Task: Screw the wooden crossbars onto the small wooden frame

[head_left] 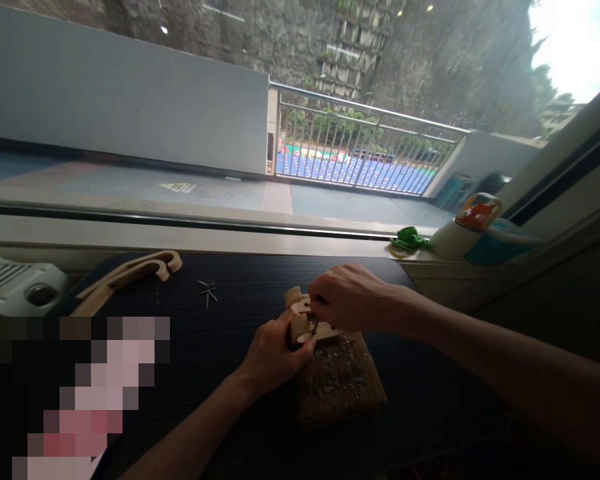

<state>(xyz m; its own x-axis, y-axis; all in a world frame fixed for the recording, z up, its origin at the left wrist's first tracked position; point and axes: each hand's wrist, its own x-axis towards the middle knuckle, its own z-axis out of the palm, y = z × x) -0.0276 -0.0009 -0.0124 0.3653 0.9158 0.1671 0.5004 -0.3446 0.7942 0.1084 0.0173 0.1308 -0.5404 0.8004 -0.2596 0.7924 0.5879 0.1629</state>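
My left hand [275, 350] is closed around the near end of a pale wooden piece [325, 331] with thick rounded ends and small dark holes. The piece rests at the far edge of a brown wooden block [343, 387], whose top is studded with metal bits like nails or screws. Over the same piece, my right hand [343, 293] is closed in a pinch, back of the hand up. Its fingertips are partly hidden, and I cannot make out what lies between them. A small metal pin [315, 327] shows between the two hands.
Several loose nails or screws [208, 292] lie on the dark table [240, 273]. Long curved wooden pieces [130, 275] lie at the left, near a white appliance [23, 285]. A pixelated person [105, 380] is at lower left. A white jug [463, 230] and green cloth [409, 238] stand by the window.
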